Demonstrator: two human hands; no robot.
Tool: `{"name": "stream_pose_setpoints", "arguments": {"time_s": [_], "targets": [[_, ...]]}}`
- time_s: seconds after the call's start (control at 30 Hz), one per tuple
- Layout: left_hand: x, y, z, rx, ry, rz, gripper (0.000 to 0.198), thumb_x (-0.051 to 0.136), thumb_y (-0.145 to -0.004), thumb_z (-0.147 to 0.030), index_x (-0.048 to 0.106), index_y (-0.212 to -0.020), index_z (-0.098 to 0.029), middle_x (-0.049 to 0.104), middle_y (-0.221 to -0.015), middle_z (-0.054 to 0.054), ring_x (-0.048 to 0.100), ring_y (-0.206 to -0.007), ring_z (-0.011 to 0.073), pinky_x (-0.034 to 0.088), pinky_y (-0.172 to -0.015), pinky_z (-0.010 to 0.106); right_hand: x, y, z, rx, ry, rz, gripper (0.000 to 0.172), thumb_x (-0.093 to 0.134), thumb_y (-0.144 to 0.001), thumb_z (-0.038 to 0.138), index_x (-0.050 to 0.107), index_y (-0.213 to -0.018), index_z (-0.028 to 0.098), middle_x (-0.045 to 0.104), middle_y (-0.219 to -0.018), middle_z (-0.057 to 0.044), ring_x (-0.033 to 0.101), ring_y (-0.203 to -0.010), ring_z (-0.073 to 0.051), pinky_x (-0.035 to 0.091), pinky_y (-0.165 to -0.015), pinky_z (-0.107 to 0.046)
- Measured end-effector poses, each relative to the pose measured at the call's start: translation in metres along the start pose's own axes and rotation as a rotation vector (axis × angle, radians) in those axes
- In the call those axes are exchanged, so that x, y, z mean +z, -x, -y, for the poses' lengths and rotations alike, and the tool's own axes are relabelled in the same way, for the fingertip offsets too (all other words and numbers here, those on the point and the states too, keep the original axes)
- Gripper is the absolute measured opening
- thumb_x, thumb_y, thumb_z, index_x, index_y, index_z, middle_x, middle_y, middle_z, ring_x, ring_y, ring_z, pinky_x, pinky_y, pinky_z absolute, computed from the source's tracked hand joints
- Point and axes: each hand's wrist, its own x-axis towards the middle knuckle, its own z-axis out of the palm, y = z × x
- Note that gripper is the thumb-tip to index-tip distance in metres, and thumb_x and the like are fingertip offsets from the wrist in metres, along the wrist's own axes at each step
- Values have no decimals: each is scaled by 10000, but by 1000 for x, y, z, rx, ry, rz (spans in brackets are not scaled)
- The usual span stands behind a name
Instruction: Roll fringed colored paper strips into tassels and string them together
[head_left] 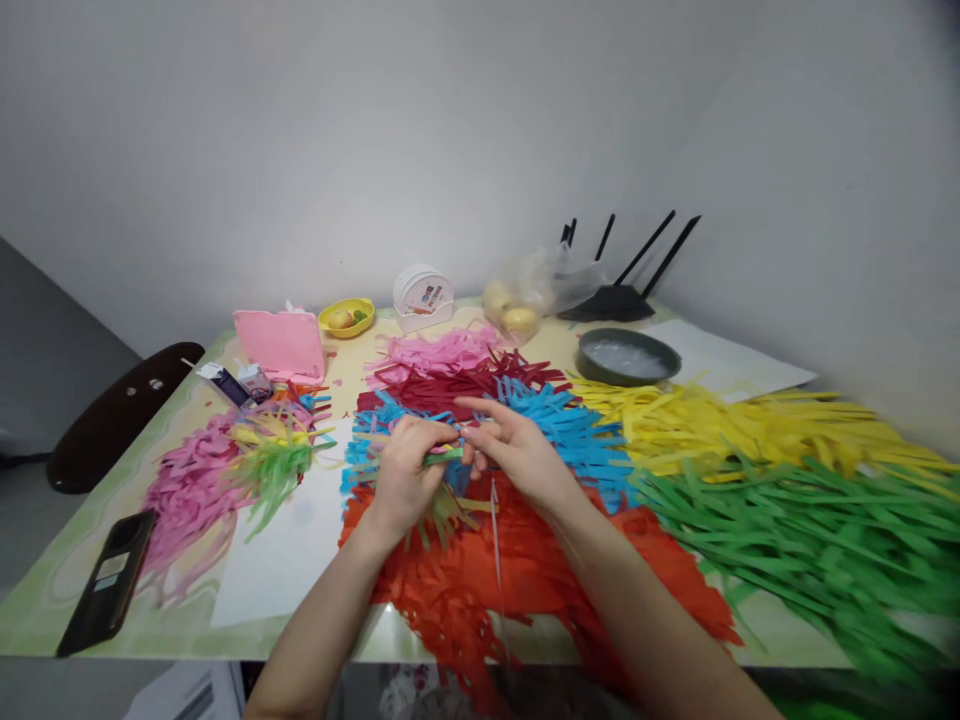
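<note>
L hand [409, 470] pinches strips [444, 456] mid-table

We've got our L hand closed, thumb & fingers on a small bunch of strips, a green one showing, over the table's [60, 595] middle. Our R hand [517, 450] meets it at the fingertips, index finger extended; can't tell if it grips anything. Under both we see red fringe [450, 590] spilling over the front edge, w/ blue fringe [574, 430] behind, then dark red fringe [435, 388], then pink fringe [442, 350] at back. On R we have yellow fringe [712, 428] & green fringe [810, 530]; on L, a multicolored tassel [277, 465] beside white paper [277, 565]. Phone [109, 585] lies nr. front L corner; dark green bowl [630, 372] sits back R, nr. black router [611, 304].
</note>
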Motion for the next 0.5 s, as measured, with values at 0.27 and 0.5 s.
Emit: {"name": "stream_pose_setpoints", "arguments": {"time_s": [0.27,0.5], "targets": [[9,3,3,-52,34,76,163,600,-826,-98,702,-916,-187,722,-867,59,613,-853,204,474,-779,328,-13,-5,14,-61,97,-178,326,777,-672,442,610,-767,179,520,-487,77,433,-373,-60,334,-353,-180],[1,-10,12,-329,359,80,216,582,-886,-321,740,-960,-194,719,-1092,93,626,-1080,224,434,-984,354,-56,-1,62,-544,-282,-641,300,755,-676,310,491,-805,247,584,-570,73,383,-379,-58,250,-321,-162]]}}
